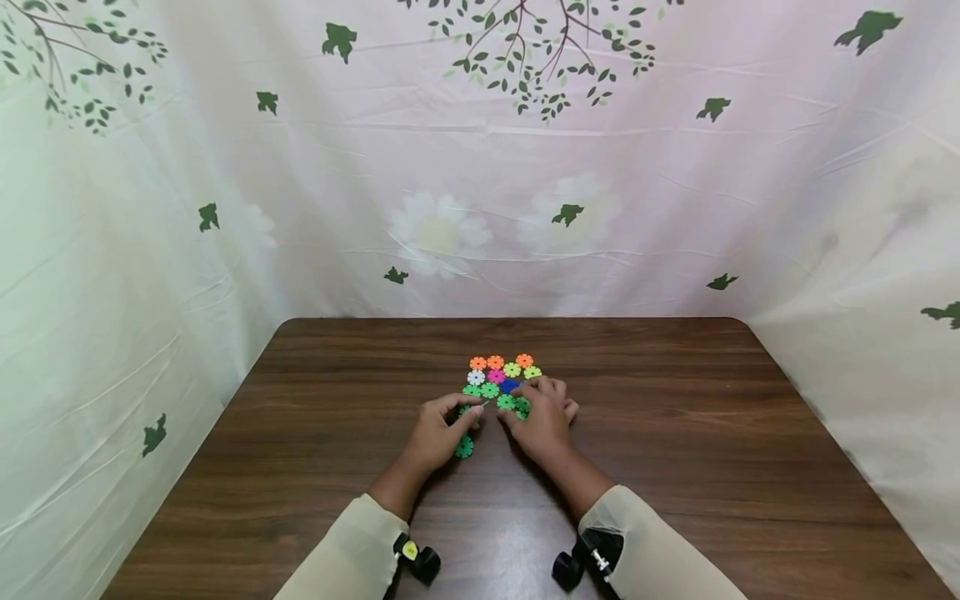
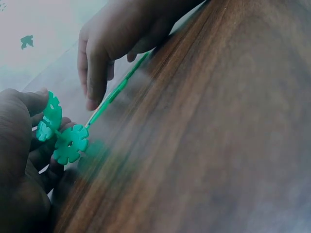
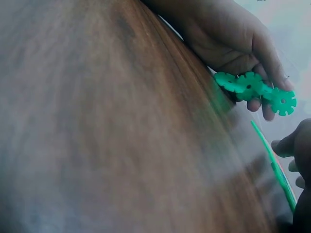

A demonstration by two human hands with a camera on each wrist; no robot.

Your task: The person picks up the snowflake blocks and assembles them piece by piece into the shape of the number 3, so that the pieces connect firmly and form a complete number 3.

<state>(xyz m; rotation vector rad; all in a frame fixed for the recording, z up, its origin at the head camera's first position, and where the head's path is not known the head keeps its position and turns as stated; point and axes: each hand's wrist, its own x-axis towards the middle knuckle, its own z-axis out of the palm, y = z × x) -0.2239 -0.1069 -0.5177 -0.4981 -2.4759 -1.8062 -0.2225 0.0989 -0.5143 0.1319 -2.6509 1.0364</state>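
Green discs, notched & slotted together at angles into a short chain, are in the L hand, just beside the near left part of the panel. Grip: thumb & fingertips closed on part of the chain, no slack visible; one disc sticks out free on the person's side. Prob. pinched by the rims so the other notches stay uncovered; whether the chain also touches wood, can't tell.

The panel = more discs of the same sort joined side by side, lying flat mid-table, just ahead of & btwn the hands. Far side has orange discs & yellow discs; then a white disc, pink disc & blue disc, w/ greens nearest the person. It's thin, almost a line in the L wrist view, so flat on wood is prob. its steadiest pose.

R hand is bent over the panel's near right part, fingertips by the blue & green pieces, prob. to stop it sliding. Fingers part-curled; pinching or merely resting, can't tell, undersides hidden.

Further out: pale sleeves w/ black wrist cams at the cuffs, prob. there so lenses catch the fingers. Brown table under everything; printed cloth hangs round it, prob. as a plain-ish backdrop.
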